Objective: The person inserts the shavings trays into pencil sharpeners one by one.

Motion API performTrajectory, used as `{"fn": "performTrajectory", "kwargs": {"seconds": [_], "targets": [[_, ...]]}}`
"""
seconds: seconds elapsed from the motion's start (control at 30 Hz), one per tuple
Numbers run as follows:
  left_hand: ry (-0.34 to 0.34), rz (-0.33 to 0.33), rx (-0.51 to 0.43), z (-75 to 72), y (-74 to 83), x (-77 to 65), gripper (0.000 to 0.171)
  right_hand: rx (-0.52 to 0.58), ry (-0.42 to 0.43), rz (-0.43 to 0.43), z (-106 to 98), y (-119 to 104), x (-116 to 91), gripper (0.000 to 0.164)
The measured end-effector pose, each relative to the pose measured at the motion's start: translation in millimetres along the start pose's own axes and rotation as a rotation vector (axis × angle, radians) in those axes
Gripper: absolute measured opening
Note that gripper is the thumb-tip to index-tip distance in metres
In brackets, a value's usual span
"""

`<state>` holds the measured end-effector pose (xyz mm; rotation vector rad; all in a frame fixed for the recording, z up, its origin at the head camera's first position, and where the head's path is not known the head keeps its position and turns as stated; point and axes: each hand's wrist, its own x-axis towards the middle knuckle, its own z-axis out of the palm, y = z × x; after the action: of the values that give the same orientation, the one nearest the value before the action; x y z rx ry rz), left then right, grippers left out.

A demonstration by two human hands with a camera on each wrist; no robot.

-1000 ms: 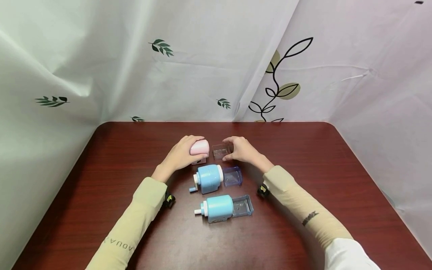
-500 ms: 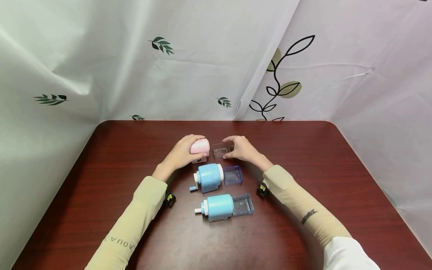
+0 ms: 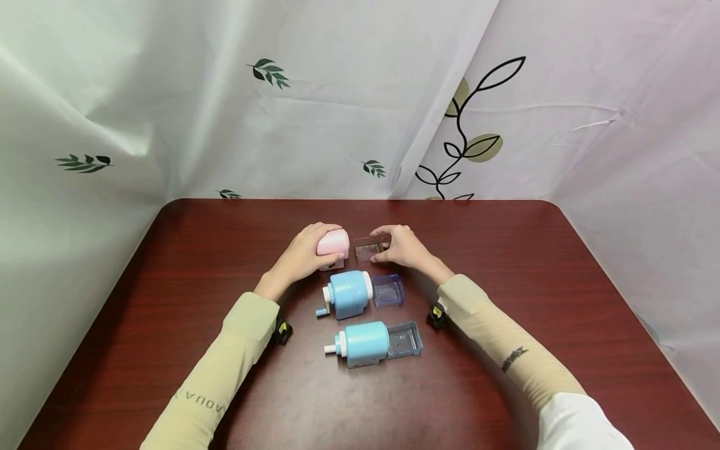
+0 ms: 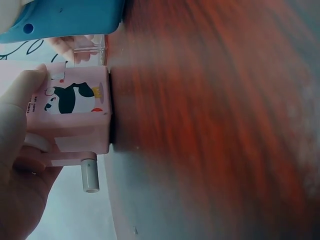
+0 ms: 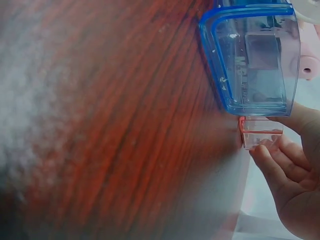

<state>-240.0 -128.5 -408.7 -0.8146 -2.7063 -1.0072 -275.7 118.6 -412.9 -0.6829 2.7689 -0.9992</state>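
My left hand (image 3: 299,255) grips a pink crank pencil sharpener (image 3: 333,242) at the far side of the table. A panda picture marks its side in the left wrist view, and its grey crank knob (image 4: 90,175) points away from the drawer side. Just right of it lies a clear shavings drawer (image 3: 367,250), apart from the sharpener body. The right hand (image 3: 406,247) holds this drawer's outer end between thumb and fingers. In the right wrist view a blue-edged drawer (image 5: 250,60) partly hides the clear one.
Nearer to me stands a blue crank sharpener (image 3: 349,294) with its dark blue drawer (image 3: 388,290) at its right end. A turquoise sharpener (image 3: 367,342) with a grey drawer (image 3: 405,339) comes closer still. All are on the dark red wooden table (image 3: 478,387), with white curtains behind.
Both hands and all the sharpeners keep their places relative to each other. The head view has only shifted slightly.
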Motion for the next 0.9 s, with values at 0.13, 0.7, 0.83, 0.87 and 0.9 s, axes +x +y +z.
{"fn": "performTrajectory", "kwargs": {"seconds": [0.13, 0.7, 0.83, 0.87, 0.9], "targets": [[0.004, 0.002, -0.002, 0.3, 0.1, 0.0, 0.054, 0.013, 0.005, 0.004, 1.0, 0.9, 0.2, 0.052], [0.013, 0.011, 0.009, 2.7, -2.3, 1.4, 0.053, -0.008, 0.016, -0.046, 1.1, -1.8, 0.1, 0.049], [0.016, 0.009, 0.014, 2.7, -2.0, 0.9, 0.053, -0.011, 0.006, -0.052, 1.0, -2.7, 0.8, 0.049], [0.017, 0.01, 0.014, 2.7, -2.0, 1.1, 0.053, -0.014, 0.003, -0.05, 0.7, -2.9, 0.8, 0.049], [0.017, 0.012, 0.015, 2.8, -2.0, 1.2, 0.053, -0.017, 0.002, -0.049, 0.4, -3.3, 0.9, 0.049]]}}
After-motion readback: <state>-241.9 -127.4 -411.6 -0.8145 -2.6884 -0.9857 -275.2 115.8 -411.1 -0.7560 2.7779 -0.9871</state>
